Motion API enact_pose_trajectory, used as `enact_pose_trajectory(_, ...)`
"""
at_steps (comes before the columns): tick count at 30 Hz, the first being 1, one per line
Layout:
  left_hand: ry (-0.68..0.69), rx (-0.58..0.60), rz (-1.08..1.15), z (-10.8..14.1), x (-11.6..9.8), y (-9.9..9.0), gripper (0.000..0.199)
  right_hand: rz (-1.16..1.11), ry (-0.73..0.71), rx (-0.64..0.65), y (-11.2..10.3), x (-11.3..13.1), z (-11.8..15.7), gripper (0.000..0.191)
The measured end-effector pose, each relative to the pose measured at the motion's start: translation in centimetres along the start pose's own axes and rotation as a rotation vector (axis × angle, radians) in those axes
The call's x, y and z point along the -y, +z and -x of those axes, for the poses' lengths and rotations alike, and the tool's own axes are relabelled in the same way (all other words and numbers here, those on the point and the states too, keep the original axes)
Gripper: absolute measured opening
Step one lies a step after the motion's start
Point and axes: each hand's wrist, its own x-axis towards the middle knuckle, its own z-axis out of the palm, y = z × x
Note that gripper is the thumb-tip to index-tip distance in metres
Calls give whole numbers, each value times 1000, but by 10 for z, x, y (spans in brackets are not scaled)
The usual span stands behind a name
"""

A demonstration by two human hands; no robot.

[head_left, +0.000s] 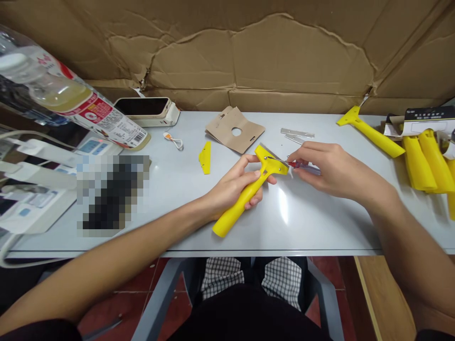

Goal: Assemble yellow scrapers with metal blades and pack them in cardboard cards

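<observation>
My left hand (pixel 232 184) is closed around the neck of a yellow scraper (pixel 234 210), whose wide head points up and away. Two small screws show on that head, and a metal edge runs along its far side. Pinched in my right hand (pixel 334 166) is a screwdriver (pixel 310 168) with a red and clear handle. Its thin shaft lies across the scraper head, the tip close to the left screw. A loose yellow blade cover (pixel 205 158) rests left of the scraper. Beyond my right hand are metal blades (pixel 297 133), lying flat.
A brown cardboard piece (pixel 231 128) with a round hole lies behind the scraper. Another yellow scraper (pixel 377 135) and several yellow handles (pixel 421 163) are at the right. Bottles (pixel 106 118), a phone (pixel 142 106), a short cable (pixel 174 140) and power strips (pixel 31 203) occupy the left.
</observation>
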Motion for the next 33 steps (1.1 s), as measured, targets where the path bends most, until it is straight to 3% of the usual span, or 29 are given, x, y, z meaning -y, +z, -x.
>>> enact_pose_trajectory(8, 11, 3, -22, 0, 1, 1, 28, 41, -2, -10, 3, 2, 0, 22)
enact_pose_trajectory(19, 16, -41, -33, 0, 0, 1, 30, 337, -95, -216, -3, 16, 6, 24)
enact_pose_trajectory(26, 14, -32, -9, -1, 1, 0, 29, 109, -130, -344, -6, 21, 3, 10)
enact_pose_trajectory(33, 37, -52, -20, 0, 3, 3, 30, -21, -100, -464, -2, 24, -2, 13)
